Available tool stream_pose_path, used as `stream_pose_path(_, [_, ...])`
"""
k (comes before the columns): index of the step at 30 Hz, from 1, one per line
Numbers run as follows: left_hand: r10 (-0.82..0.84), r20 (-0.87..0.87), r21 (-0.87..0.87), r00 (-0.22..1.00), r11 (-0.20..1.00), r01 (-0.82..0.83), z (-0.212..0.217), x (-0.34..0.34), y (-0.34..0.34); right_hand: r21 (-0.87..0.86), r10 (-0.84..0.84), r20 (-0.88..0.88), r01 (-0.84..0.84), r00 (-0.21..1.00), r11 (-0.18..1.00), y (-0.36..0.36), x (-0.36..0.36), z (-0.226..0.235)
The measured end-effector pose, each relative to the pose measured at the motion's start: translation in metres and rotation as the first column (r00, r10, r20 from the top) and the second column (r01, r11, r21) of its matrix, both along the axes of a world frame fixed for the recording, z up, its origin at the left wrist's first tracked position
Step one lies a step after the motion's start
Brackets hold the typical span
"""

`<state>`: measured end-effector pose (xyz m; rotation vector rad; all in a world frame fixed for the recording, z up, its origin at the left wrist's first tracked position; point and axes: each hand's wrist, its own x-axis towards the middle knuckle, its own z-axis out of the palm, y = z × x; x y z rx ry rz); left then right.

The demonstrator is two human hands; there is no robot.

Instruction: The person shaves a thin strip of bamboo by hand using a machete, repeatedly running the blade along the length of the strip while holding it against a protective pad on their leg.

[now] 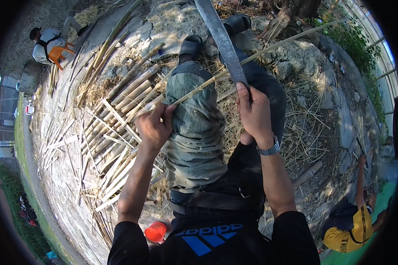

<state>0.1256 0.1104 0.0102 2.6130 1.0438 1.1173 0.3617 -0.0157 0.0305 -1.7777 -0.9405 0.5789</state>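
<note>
The machete blade (221,37) is showing scuffed, dull metal; the bamboo strip (203,86) is looking woody and smooth. At left, bamboo poles (137,84) are looking matt. The wristwatch (269,150) is gleaming like metal, the trouser leg (194,132) is wrinkling in matt cloth, and the near container (155,231) is looking smooth, plastic.

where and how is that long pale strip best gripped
Probably pinched at the lower-left part of the long pale strip, from the left, where the left hand holds it: it is slender and slants up to the right, meeting the knife blade, which is best avoided.
</note>
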Motion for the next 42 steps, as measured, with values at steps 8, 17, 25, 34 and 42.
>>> stream_pose_path(8, [-0.032,0.013,-0.145,0.999,0.989,0.034,-0.003,-0.001,0.005,0.128,0.05,0.107,-0.063,0.993,0.99,0.003,-0.031,-0.005])
stream_pose_path(17, [-0.02,-0.022,-0.237,1.0,0.971,0.015,0.006,0.011,0.0,0.13,0.157,0.148,-0.176,0.976,0.976,-0.017,-0.047,-0.017])
stream_pose_path(25, [0.164,0.702,-0.507,0.693,0.799,0.324,0.015,-0.016,-0.008,0.246,0.181,-0.407,-0.083,0.895,0.966,-0.074,-0.044,-0.004])
stream_pose_path(34, [-0.111,0.744,-0.479,0.659,0.599,0.641,0.075,0.045,-0.098,0.568,0.182,-0.289,0.015,0.94,0.823,-0.068,-0.053,0.064])
stream_pose_path(42, [-0.174,0.451,-0.501,0.875,0.762,0.41,0.012,0.075,-0.151,0.252,0.302,-0.196,-0.25,0.933,0.935,-0.073,-0.04,0.053])
